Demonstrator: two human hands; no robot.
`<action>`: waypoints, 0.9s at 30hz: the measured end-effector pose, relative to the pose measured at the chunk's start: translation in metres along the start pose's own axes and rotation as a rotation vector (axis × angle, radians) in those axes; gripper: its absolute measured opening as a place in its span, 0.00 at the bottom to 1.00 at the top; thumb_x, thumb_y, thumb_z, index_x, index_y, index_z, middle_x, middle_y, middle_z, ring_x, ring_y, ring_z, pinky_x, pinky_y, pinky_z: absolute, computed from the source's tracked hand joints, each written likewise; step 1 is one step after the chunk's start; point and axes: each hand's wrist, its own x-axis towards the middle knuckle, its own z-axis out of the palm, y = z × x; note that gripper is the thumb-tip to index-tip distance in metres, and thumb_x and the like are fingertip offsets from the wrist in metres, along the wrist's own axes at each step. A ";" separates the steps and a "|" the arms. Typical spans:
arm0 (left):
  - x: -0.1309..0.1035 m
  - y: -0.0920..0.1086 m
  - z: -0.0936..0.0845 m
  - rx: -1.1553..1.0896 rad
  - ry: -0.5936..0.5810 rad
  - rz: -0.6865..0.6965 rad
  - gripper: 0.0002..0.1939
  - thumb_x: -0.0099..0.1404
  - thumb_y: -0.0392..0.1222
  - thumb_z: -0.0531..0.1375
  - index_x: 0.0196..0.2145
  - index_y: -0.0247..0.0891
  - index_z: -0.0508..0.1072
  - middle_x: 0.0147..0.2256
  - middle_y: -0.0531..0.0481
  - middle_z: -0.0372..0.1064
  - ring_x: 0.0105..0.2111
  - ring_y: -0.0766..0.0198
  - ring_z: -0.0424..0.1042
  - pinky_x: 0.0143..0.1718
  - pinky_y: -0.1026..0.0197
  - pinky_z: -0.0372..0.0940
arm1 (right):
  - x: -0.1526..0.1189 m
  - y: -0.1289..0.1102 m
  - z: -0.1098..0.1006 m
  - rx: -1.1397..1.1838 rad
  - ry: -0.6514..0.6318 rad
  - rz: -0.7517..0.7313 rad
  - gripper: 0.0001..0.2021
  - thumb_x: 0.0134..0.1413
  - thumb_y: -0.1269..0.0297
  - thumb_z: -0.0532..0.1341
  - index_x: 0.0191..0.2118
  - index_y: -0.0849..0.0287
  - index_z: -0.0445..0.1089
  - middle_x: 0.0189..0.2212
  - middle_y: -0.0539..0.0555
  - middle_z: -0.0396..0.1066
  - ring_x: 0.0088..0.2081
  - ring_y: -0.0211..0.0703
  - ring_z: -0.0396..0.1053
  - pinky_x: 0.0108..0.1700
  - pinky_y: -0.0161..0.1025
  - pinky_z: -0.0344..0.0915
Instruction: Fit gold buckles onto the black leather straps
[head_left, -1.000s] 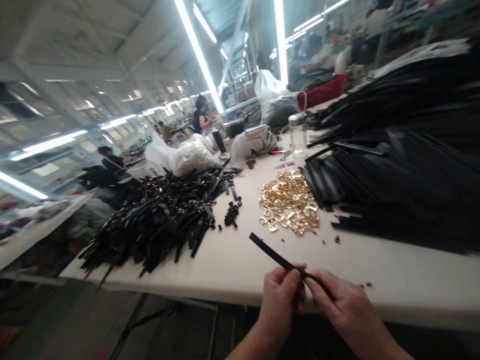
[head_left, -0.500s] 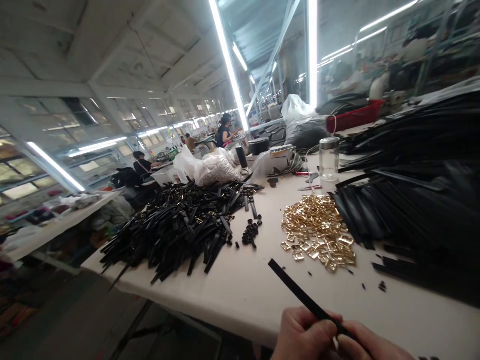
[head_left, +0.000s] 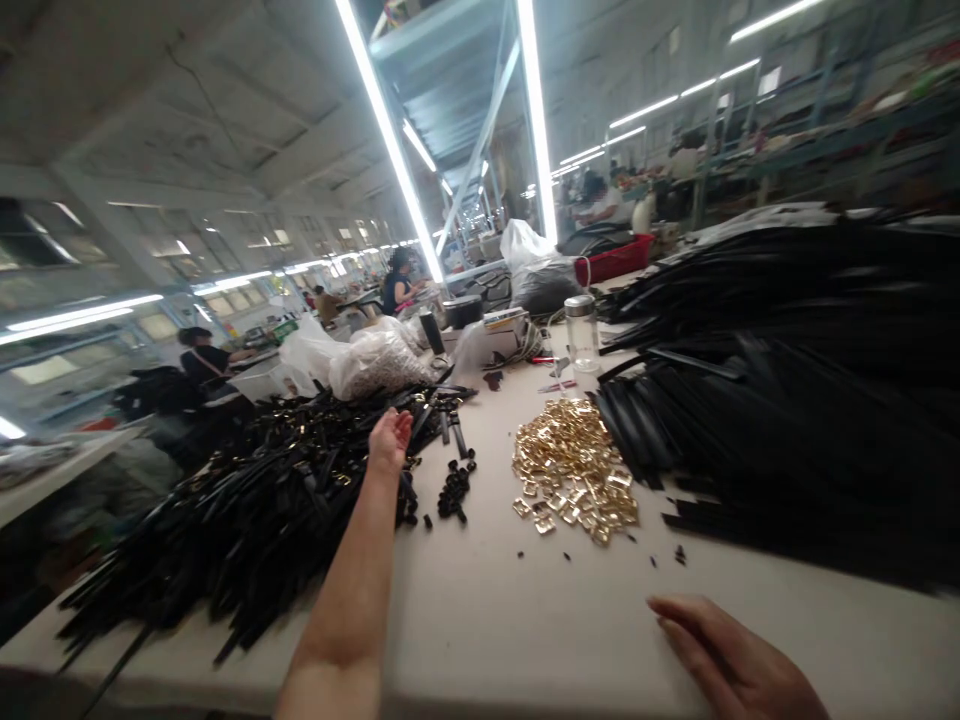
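My left hand (head_left: pixel 390 438) is stretched out over the right part of a large heap of black straps (head_left: pixel 277 500), several with gold buckles. Its fingers are curled, and whatever they may hold cannot be made out. Close by on the table lies a small cluster of black loops (head_left: pixel 454 490). Low at the right, my right hand (head_left: pixel 739 660) hovers over the table with fingers extended, thumb slightly apart, and no object visible in it. Beyond it is a pile of gold buckles (head_left: pixel 574 465).
Long black strips (head_left: pixel 750 420) are stacked high along the right side. Behind the buckles stands a glass jar (head_left: pixel 581 335) with a metal lid, near pens (head_left: pixel 556 386). Plastic bags (head_left: pixel 375 360) and a red bin (head_left: pixel 619 258) sit farther back. Other people work in the background.
The black strap that both hands held in front is no longer in them. My left hand has moved forward and left to the strap heap; my right hand remains low at the right. The view has shifted.
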 end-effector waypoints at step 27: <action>-0.266 -0.111 -0.094 0.575 -0.492 -0.080 0.20 0.51 0.54 0.70 0.37 0.38 0.81 0.32 0.46 0.78 0.28 0.59 0.74 0.29 0.61 0.69 | 0.075 0.034 -0.113 -0.874 -0.362 -0.140 0.09 0.58 0.75 0.57 0.31 0.65 0.74 0.33 0.61 0.73 0.35 0.46 0.65 0.41 0.43 0.52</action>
